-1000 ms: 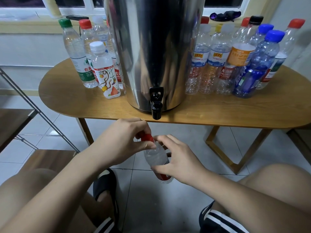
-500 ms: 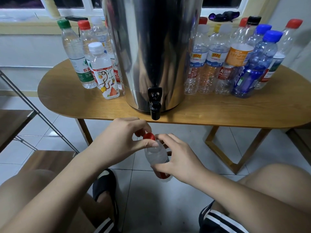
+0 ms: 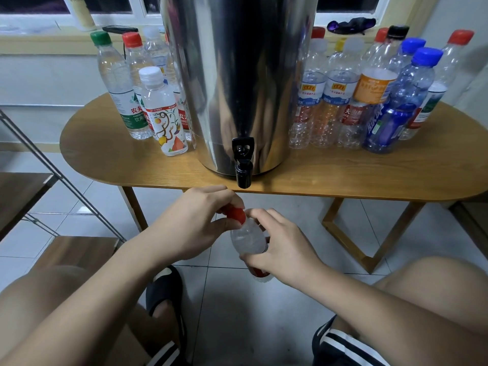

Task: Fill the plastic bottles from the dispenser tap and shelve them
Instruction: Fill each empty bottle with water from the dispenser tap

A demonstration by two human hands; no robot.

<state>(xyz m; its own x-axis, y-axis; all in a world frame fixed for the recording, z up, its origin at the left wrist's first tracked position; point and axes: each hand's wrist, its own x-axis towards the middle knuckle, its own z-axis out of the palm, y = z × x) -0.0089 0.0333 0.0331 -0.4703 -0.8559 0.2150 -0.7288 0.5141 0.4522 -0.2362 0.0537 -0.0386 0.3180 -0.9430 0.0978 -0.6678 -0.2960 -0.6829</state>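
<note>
You have even, fairly dim indoor light; the windows [image 3: 111, 2] are dark. Soft reflections streak the steel dispenser [image 3: 237, 75]. The table's [image 3: 343, 178] near edge bows from wide-angle distortion, and nothing looks blurred.

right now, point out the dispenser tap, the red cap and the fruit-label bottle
dispenser tap [image 3: 244, 173]: head view, on its black spout.
red cap [image 3: 235, 214]: head view, on the cap's exposed side.
fruit-label bottle [image 3: 167, 125]: head view, on its printed label.

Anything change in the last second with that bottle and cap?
Barely. The left hand still pinches the red cap, fingers shifted slightly so more cap shows; whether it turned, I cannot tell. The right hand still grips the bottle below the tap. Nothing let go.
</note>
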